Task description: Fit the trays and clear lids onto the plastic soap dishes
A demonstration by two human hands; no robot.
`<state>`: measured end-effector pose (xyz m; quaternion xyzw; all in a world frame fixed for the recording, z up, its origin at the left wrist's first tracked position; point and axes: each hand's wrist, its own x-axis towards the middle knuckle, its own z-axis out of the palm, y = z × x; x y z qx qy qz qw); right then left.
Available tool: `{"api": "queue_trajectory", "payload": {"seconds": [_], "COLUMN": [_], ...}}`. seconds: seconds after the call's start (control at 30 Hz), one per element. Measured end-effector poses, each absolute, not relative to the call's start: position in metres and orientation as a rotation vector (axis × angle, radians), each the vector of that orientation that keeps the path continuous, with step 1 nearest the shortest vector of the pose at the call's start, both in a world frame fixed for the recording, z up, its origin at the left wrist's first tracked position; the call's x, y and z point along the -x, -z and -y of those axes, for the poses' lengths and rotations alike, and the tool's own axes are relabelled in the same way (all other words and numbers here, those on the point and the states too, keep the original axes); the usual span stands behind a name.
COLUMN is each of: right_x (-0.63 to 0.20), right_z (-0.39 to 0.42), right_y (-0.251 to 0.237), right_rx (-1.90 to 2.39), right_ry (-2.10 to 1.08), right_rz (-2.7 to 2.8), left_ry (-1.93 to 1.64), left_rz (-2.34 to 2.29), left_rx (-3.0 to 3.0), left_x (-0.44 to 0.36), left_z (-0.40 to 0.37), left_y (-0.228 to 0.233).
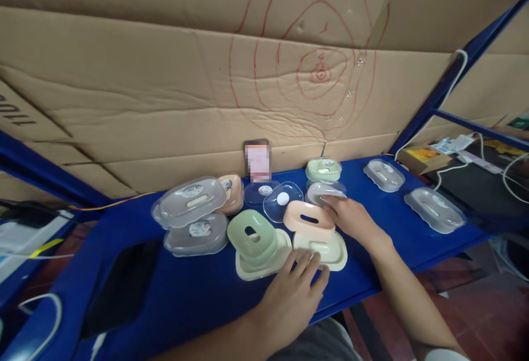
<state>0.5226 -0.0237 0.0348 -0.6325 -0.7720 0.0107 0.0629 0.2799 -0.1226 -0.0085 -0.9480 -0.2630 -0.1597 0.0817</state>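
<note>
Cardboard with red rings backs the blue desk; a phone-like device stands at its back edge. A black object lies near the left edge, a carton beyond the right.

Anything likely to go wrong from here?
The pink dish overlaps the back of the right cream tray and might slip if the right hand bumps it. The left hand, at that tray's front, could shift it. The rightmost clear cover sits near the table's edge; a knock might drop it.

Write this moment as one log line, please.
left hand: at cream tray edge | right hand: by pink dish, clear lid | green dish: on other cream tray
</note>
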Motion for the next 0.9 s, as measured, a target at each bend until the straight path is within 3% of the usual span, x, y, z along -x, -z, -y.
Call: {"api": "queue_trajectory", "payload": {"seconds": [0.37,0.57,0.9], "right_x": [-0.53,-0.537,-0.598], "right_z": [0.016,0.015,-0.089], "right_y": [-0.038,-0.047,-0.018], "right_rx": [1.79,1.217,1.46], "right_ry": [-0.059,-0.328,0.041], "right_rz": [2.401,2.194,2.07], "left_ry": [0.627,0.643,0.675], "left_rz": [0.746,0.758,0.743], "left_rx": [2.994,3.01,3.01], "left_x": [-0.26,-0.26,-0.259], "left_z": [0.112,0.113,0.11], "left_y": [0.01,0.016,0.016]}}
